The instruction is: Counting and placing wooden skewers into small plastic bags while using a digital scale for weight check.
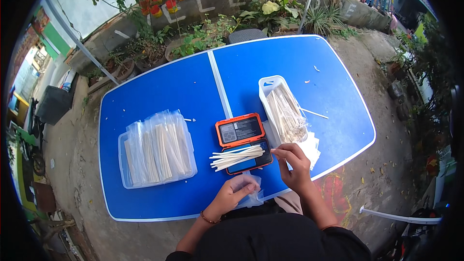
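Note:
My left hand [237, 194], with a beaded bracelet at its wrist, holds a clear plastic bag [255, 192] at the table's near edge. My right hand [294, 165] is raised beside the right edge of an orange-and-black digital pocket scale [268, 156], thumb and forefinger close together; whether anything thin is between them I cannot tell. A loose bundle of pale thin sticks [237, 156] lies across the weighing plate. The scale's lid [250, 128] stands open behind, with a small display. Beyond my right hand is a white plastic basket [264, 96] full of similar sticks, partly in clear film.
On the left, a clear plastic tub [125, 175] holds several bags of sticks [159, 152]. White sheets or packets [313, 148] lie beside the basket, and one stick [315, 113] juts out rightward. Small scraps dot the blue table [163, 83]. Potted plants and a low wall stand behind.

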Demonstrator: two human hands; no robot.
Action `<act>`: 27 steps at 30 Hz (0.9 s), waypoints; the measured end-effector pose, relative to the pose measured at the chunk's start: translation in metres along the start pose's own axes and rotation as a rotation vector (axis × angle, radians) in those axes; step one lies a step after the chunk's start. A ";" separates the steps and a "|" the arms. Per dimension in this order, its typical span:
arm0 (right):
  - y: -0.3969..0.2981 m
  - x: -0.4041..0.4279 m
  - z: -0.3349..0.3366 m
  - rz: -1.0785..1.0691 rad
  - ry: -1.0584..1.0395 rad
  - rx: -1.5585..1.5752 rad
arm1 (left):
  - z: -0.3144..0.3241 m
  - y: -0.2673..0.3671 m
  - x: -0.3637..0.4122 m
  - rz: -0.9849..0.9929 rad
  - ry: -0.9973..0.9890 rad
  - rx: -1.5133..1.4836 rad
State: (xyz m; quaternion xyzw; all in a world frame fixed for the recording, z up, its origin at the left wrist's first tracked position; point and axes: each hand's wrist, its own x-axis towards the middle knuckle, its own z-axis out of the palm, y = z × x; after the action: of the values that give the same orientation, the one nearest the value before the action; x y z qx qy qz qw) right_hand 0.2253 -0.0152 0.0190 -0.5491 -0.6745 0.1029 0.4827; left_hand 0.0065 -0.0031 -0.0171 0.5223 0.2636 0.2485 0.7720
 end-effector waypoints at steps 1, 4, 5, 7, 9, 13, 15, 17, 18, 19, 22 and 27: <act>0.000 -0.001 0.000 -0.006 0.001 0.002 | 0.001 0.002 -0.001 -0.014 0.040 0.020; 0.002 -0.003 0.000 0.010 0.009 0.009 | 0.008 0.009 -0.003 0.004 0.118 0.021; 0.003 -0.003 0.000 0.011 0.009 0.010 | 0.009 0.010 -0.003 0.003 0.119 0.023; 0.004 -0.003 0.000 0.017 0.026 0.024 | 0.011 0.010 -0.005 -0.019 0.162 0.025; 0.004 -0.003 -0.001 0.024 0.023 0.031 | 0.012 0.012 -0.006 -0.026 0.171 0.057; 0.003 -0.002 -0.003 0.038 0.018 0.052 | 0.012 0.008 -0.005 -0.070 0.173 0.066; 0.003 -0.002 -0.004 0.033 0.025 0.044 | 0.015 0.006 -0.004 -0.062 0.177 0.042; 0.006 -0.002 -0.006 0.028 0.034 0.033 | 0.016 0.006 -0.004 -0.054 0.179 0.017; 0.011 -0.003 -0.009 0.002 0.092 -0.031 | 0.016 0.006 -0.003 -0.051 0.183 0.045; 0.013 -0.004 -0.011 -0.024 0.150 -0.095 | 0.016 0.006 -0.003 -0.048 0.187 0.073; 0.021 -0.003 -0.017 0.124 0.318 -0.256 | 0.016 0.009 -0.002 -0.051 0.193 0.119; 0.038 0.005 -0.025 0.132 0.164 -0.464 | 0.016 -0.001 0.000 -0.047 0.195 0.067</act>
State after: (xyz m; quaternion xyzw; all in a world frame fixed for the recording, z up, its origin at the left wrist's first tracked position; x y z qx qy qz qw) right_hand 0.2693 -0.0065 0.0088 -0.6946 -0.6013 -0.0685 0.3889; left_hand 0.0172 -0.0141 -0.0130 0.5148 0.3580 0.2709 0.7303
